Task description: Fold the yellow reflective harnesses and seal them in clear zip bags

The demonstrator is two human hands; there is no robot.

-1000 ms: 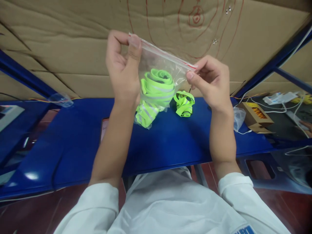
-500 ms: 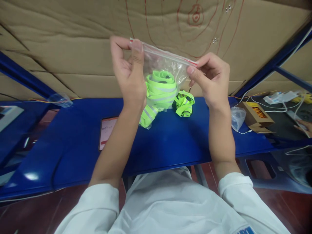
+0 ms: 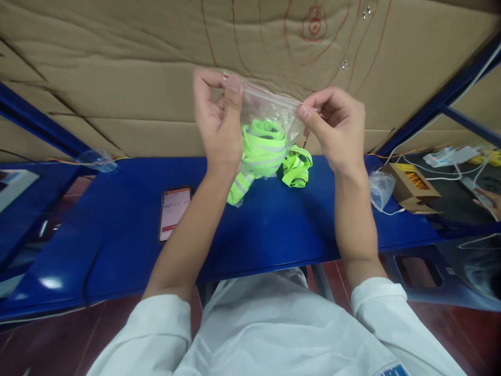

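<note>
I hold a clear zip bag (image 3: 270, 107) up above the blue table (image 3: 117, 230). My left hand (image 3: 219, 125) pinches its top left corner and my right hand (image 3: 332, 128) pinches the top right end of the red-lined seal. Inside the bag sits a rolled neon-green reflective band (image 3: 262, 149), its tail hanging down at the bag's lower end. A second coiled neon-green band (image 3: 296, 166) lies loose on the table just behind the bag.
A phone (image 3: 174, 213) with a lit screen lies on the table left of my left forearm. An empty clear bag (image 3: 381, 189) and an open cardboard box (image 3: 410, 189) sit at the right. Cardboard sheets (image 3: 117, 78) stand behind. Another person's hand (image 3: 489, 201) shows at far right.
My hands have drawn closer together along the bag's top, the left one sliding right and slightly down. The bag has bunched narrower. The phone has come into full view beside my left forearm.
</note>
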